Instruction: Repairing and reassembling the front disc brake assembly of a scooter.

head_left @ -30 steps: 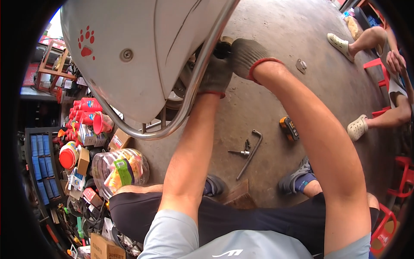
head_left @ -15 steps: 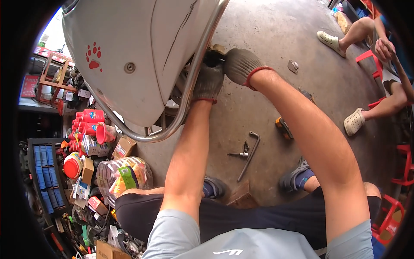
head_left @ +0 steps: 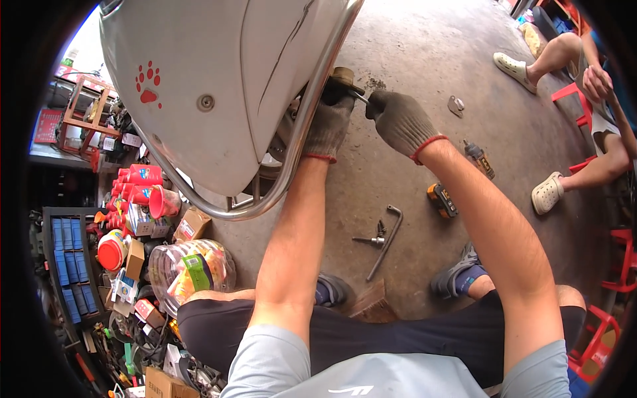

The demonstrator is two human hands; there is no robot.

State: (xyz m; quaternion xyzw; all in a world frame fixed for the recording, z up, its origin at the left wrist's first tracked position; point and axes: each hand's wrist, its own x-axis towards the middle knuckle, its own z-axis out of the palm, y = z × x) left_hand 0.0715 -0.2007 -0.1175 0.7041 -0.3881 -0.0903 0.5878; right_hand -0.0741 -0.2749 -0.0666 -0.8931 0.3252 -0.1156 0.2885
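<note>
A white vehicle panel [head_left: 199,60] with red paw marks fills the upper left, edged by a chrome guard bar [head_left: 302,136]. Just right of the bar, my left hand [head_left: 326,129], in a grey-black work glove, is closed around a dark part topped by a tan round piece [head_left: 343,75]. Its fingertips are partly hidden. My right hand [head_left: 403,123], gloved alike, pinches a thin metal rod [head_left: 360,97]. The rod's other end meets the dark part by my left hand; its exact kind cannot be made out.
On the concrete floor lie an L-shaped wrench [head_left: 385,244], a socket piece [head_left: 378,239] and a cordless power tool [head_left: 442,200] partly behind my right forearm. A small metal plate [head_left: 456,106] lies farther off. Another person's legs [head_left: 554,60] are at right, beside red stools [head_left: 577,99]. Clutter with a clear plastic tub [head_left: 159,272] lines the left.
My right hand has drawn right and slightly down, away from my left hand, and the thin rod now shows between them. The view has shifted slightly.
</note>
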